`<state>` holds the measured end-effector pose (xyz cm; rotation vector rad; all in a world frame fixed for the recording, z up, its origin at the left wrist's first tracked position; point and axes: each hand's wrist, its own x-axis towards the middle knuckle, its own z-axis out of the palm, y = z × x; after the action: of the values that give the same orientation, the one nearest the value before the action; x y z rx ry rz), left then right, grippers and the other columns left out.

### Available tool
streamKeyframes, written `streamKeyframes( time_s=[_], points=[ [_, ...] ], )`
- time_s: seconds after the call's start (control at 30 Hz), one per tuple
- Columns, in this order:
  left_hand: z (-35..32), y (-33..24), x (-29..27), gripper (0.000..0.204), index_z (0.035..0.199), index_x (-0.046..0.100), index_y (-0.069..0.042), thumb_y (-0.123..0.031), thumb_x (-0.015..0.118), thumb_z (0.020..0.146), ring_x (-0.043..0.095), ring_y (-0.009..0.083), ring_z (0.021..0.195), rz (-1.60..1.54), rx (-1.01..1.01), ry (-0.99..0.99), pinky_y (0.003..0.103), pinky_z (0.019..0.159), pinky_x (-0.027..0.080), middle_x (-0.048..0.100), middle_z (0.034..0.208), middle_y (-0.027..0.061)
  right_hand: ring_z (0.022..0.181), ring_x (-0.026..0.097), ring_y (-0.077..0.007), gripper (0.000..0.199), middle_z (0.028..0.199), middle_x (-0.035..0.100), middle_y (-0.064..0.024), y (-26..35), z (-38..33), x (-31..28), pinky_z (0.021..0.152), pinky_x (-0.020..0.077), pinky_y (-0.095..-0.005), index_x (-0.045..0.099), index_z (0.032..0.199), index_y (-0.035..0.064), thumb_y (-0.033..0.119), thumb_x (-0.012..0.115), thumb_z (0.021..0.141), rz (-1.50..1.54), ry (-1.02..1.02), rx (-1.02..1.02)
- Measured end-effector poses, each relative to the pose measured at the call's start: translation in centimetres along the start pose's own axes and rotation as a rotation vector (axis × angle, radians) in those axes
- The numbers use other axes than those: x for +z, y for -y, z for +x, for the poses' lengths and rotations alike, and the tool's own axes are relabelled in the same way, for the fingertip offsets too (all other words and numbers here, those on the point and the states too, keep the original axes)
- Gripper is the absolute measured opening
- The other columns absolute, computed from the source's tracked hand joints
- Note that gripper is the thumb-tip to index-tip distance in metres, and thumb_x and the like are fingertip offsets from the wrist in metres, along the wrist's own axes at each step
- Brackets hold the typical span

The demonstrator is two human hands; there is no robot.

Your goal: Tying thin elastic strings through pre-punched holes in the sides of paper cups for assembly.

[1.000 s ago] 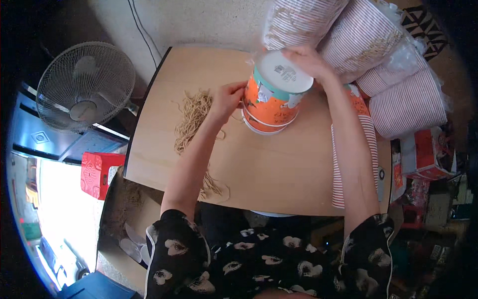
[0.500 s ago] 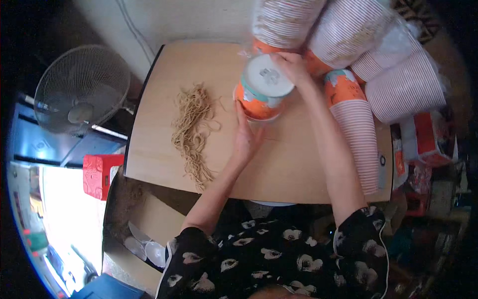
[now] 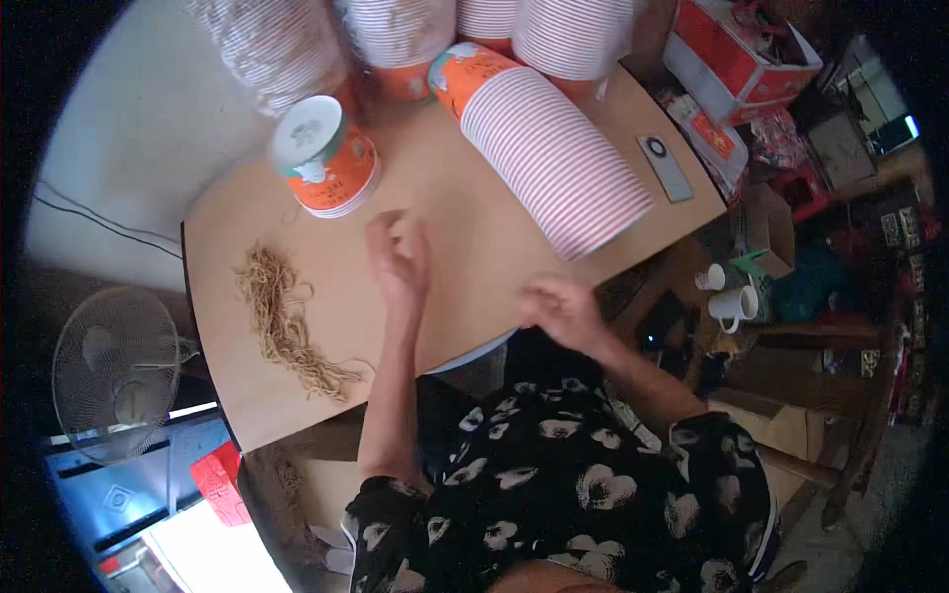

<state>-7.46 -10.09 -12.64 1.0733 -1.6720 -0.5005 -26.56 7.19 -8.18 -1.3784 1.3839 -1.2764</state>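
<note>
My left hand (image 3: 398, 259) hovers over the middle of the table, its fingers loosely curled but apart, with nothing in it. Beyond it, a short stack of orange paper tubs (image 3: 341, 176) stands upside down, its white base up; no hand touches it. My right hand (image 3: 561, 308) is above the near table edge, its fingers smeared by motion. Close to that hand, a long stack of nested paper tubs (image 3: 544, 148) lies on its side, striped rims toward me. Left of my left hand lies a loose bundle of tan strings (image 3: 287, 321).
Tall wrapped tub stacks (image 3: 400, 35) line the far table edge. A phone-like grey device (image 3: 664, 168) lies at the right of the table (image 3: 445, 326). A red and white carton (image 3: 736, 59) stands beyond it. A fan (image 3: 119, 376) and red stool (image 3: 220, 482) are at left.
Both hands have let go of the inverted tub stack and drawn back toward me. It now stands on the table by itself. The whole view has swung to the right.
</note>
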Motion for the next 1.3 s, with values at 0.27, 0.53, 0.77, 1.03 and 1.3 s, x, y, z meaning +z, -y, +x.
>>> streamKeyframes(
  time_s=[0.27, 0.53, 0.77, 1.03, 1.3],
  points=[
    [-1.0, -15.1, 6.5, 0.014, 0.094, 0.07, -0.003, -0.009, 0.075, 0.082, 0.067, 0.0258, 0.081, -0.308, 0.413, 0.364, 0.034, 0.065, 0.055, 0.069, 0.091, 0.0118, 0.083, 0.063, -0.0105, 0.027, 0.096, 0.066, -0.0039, -0.6, 0.3, -7.1, 0.073, 0.0511, -0.0267, 0.066, 0.109, 0.0016, 0.025, 0.054, 0.102, 0.27, -0.601, 0.005],
    [-0.7, -16.4, 7.7, 0.018, 0.092, 0.069, -0.006, -0.014, 0.075, 0.077, 0.065, 0.0329, 0.079, -0.288, 0.359, 0.47, 0.042, 0.069, 0.054, 0.065, 0.087, 0.0127, 0.088, 0.062, -0.0091, 0.027, 0.102, 0.067, -0.0018, -1.0, 0.8, -7.2, 0.078, 0.0511, -0.025, 0.065, 0.112, -0.0006, 0.022, 0.059, 0.1, 0.426, -0.494, -0.02],
    [-1.7, -16.9, 7.2, 0.02, 0.092, 0.067, -0.005, -0.014, 0.074, 0.075, 0.063, 0.0335, 0.079, -0.081, 0.463, 0.369, 0.042, 0.07, 0.055, 0.063, 0.087, 0.013, 0.072, 0.058, -0.0075, 0.017, 0.093, 0.066, -0.0016, -2.0, 0.6, -7.0, 0.07, 0.0511, -0.0252, 0.068, 0.103, -0.003, 0.007, 0.063, 0.091, 0.302, -0.61, -0.027],
    [-3.5, -15.0, 7.2, 0.018, 0.089, 0.065, -0.004, -0.016, 0.073, 0.077, 0.062, 0.0336, 0.084, -0.26, 0.389, 0.296, 0.043, 0.075, 0.053, 0.064, 0.087, 0.014, 0.072, 0.058, -0.0129, 0.015, 0.082, 0.066, -0.0068, 7.7, -10.8, -11.1, 0.066, 0.0478, -0.0288, 0.064, 0.093, -0.0028, 0.011, 0.062, 0.089, -0.462, -0.635, -0.14],
    [-13.0, -9.4, -1.4, 0.02, 0.099, 0.069, -0.007, -0.02, 0.067, 0.084, 0.065, 0.0381, 0.085, -0.186, 0.004, 0.29, 0.045, 0.074, 0.054, 0.065, 0.095, 0.017, 0.076, 0.064, -0.0193, 0.018, 0.089, 0.069, -0.0138, 10.9, -6.2, -1.7, 0.065, 0.0513, -0.0297, 0.066, 0.103, -0.0064, -0.009, 0.06, 0.086, -0.534, -0.233, -0.599]
  ],
)
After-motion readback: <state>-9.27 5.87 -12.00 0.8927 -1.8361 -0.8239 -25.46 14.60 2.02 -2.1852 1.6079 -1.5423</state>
